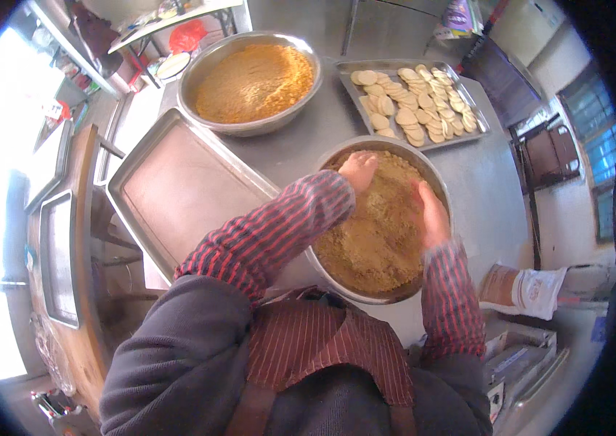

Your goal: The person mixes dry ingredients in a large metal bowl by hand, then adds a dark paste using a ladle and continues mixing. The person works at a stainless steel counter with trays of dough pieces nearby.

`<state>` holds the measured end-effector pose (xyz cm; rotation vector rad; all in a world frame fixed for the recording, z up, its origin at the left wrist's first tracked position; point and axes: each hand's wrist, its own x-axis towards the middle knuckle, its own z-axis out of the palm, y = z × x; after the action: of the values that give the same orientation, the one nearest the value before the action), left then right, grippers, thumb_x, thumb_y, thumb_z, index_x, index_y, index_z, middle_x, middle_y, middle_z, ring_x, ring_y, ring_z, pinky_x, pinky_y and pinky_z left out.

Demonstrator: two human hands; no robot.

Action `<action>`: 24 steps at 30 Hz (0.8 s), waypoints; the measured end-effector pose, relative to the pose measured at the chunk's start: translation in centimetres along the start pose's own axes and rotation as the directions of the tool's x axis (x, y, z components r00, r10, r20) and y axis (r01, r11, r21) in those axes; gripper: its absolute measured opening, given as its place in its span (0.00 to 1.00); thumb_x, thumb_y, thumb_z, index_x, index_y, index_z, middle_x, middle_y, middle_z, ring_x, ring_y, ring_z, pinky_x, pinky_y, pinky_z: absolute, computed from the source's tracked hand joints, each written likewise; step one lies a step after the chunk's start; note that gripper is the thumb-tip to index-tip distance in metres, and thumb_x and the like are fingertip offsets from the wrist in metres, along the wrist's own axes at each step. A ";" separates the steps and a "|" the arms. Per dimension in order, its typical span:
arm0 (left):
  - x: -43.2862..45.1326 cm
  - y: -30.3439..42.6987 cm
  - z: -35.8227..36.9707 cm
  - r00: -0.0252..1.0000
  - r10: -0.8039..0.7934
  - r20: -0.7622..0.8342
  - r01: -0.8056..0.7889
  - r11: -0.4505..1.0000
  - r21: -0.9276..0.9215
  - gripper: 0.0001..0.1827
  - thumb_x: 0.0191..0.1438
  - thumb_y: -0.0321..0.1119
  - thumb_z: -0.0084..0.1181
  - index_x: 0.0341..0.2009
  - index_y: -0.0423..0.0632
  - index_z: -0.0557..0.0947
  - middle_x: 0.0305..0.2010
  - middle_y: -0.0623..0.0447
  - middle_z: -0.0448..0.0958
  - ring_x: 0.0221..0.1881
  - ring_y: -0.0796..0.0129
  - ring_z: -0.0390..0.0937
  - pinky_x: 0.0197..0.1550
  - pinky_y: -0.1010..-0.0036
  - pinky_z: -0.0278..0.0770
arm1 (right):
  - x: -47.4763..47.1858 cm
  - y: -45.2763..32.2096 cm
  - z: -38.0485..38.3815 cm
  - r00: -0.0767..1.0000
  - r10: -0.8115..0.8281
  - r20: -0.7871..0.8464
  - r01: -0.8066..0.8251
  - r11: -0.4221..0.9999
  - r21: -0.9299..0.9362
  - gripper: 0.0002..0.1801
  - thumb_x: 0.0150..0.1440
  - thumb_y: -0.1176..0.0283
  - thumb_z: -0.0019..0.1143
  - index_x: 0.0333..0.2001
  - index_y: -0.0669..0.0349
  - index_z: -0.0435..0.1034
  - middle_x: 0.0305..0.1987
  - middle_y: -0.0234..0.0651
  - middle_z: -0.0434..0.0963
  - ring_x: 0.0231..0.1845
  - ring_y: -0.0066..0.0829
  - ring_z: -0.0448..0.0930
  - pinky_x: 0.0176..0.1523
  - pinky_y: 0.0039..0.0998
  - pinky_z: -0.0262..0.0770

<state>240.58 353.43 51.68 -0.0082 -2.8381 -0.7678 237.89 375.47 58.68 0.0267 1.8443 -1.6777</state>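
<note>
A round steel bowl (446, 185) of brown crumbly mixture (379, 234) stands before me on a metal table. My left hand (360, 170) rests on the mixture at the bowl's far left, its fingertips bent down and partly hidden. Along the bowl's right inner side is my right hand (432, 215), slightly blurred, with its fingers extended and nothing visible in them. Both forearms wear striped red-and-dark sleeve covers (281, 223). To the left of the bowl, a shallow metal baking tray (188, 191) lies partly under my left forearm.
A larger steel basin (253, 129) holds orange-brown crumbs at the far left. Pale flat dough rounds (422, 103) lie in overlapping rows on a metal tray (350, 82) at the far right. A wooden table (87, 234) with trays stands left; a printed sack (526, 289) is at right.
</note>
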 end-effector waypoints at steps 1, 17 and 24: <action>0.8 -0.2 0.9 0.999 -0.043 0.010 0.045 0.984 -0.171 0.21 0.59 0.38 0.41 0.53 0.41 0.74 0.58 0.42 0.72 0.61 0.46 0.66 0.65 0.59 0.61 | 1.6 0.8 -0.7 0.999 0.042 -0.034 -0.042 0.999 -0.008 0.33 0.64 0.46 0.40 0.64 0.58 0.61 0.68 0.35 0.63 0.69 0.34 0.60 0.67 0.46 0.51; -1.1 1.6 2.1 0.770 -0.082 0.633 -0.056 0.979 0.195 0.19 0.59 0.37 0.43 0.52 0.48 0.78 0.62 0.44 0.68 0.61 0.53 0.65 0.61 0.59 0.65 | 2.8 5.0 0.5 0.961 0.103 0.256 -0.036 0.967 -0.254 0.35 0.63 0.44 0.38 0.61 0.60 0.64 0.65 0.41 0.67 0.67 0.37 0.63 0.67 0.40 0.56; -4.2 -2.8 2.4 0.932 -0.358 0.049 0.359 0.901 -0.245 0.15 0.60 0.37 0.40 0.46 0.41 0.73 0.53 0.36 0.73 0.57 0.44 0.70 0.54 0.54 0.71 | -4.7 3.6 -1.1 0.949 0.315 -0.023 -0.294 0.907 0.303 0.41 0.60 0.40 0.40 0.69 0.54 0.52 0.75 0.37 0.49 0.76 0.36 0.42 0.69 0.59 0.38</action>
<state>244.08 352.44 47.43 0.4902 -2.7558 -1.1974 242.64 378.97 57.66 0.4830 1.5261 -1.7259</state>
